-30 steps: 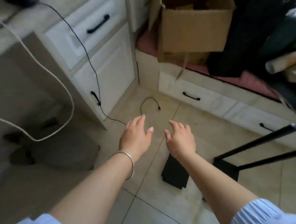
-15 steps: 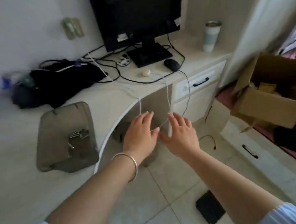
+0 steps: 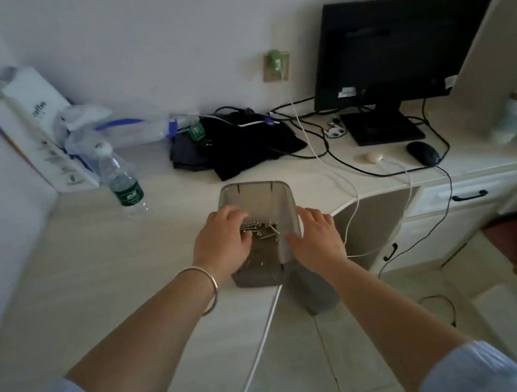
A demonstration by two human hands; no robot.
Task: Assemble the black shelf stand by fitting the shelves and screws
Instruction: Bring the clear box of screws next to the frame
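Observation:
A grey translucent tray [image 3: 254, 187] sits on the pale desk near its curved front edge. Several small silver screws [image 3: 264, 230] lie loose in its middle. My left hand [image 3: 222, 243], with a silver bangle on the wrist, reaches into the tray from the left. Its fingers bend down onto the screws and the fingertips are hidden. My right hand [image 3: 315, 237] rests on the tray's right rim with fingers fairly straight, one fingertip pointing in towards the screws. No part of the black shelf stand is in view.
A water bottle [image 3: 122, 181] stands left of the tray, and a black cloth [image 3: 238, 149] with cables lies behind it. At the right are a monitor [image 3: 395, 46], a mouse [image 3: 423, 152] and drawers [image 3: 467, 196]. A white cable [image 3: 348, 190] hangs over the desk edge.
My view swung up from the floor and the stand's black parts to the desk. Both hands moved forward from mid-air to the tray of screws.

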